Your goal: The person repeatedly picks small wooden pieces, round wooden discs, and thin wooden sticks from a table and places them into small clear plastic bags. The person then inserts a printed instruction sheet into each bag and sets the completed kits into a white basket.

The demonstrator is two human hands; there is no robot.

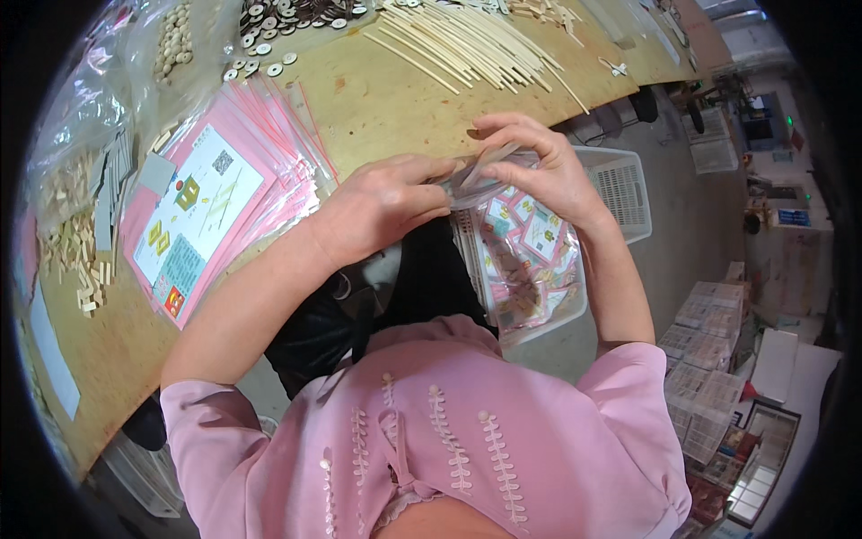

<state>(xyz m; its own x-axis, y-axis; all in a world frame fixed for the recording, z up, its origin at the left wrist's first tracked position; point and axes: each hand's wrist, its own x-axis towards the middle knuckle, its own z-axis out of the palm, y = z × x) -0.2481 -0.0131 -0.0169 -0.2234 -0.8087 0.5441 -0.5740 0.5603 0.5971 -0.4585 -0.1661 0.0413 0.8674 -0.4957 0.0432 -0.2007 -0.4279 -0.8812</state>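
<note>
Above the basket, both my hands pinch a clear plastic bag (489, 186), crumpled and seen nearly edge-on; its contents are hard to make out. My left hand (382, 202) grips the bag's left end with bent fingers. On the other end, my right hand (543, 171) has its thumb and fingers closed round the plastic. Right below them, a white plastic basket (567, 310) holds several filled bags (528, 247) with pink-edged printed cards. To the left, a fanned stack of pink-edged zip bags with printed cards (193, 211) lies on the table.
Thin wooden sticks (476, 40) lie on the worktable (359, 108), beside dark and silvery discs (269, 45). Wooden beads (172, 40) sit in clear plastic, with small wood blocks (85, 269) and grey strips (109, 189) at left. Another white basket (620, 193) stands right of the table.
</note>
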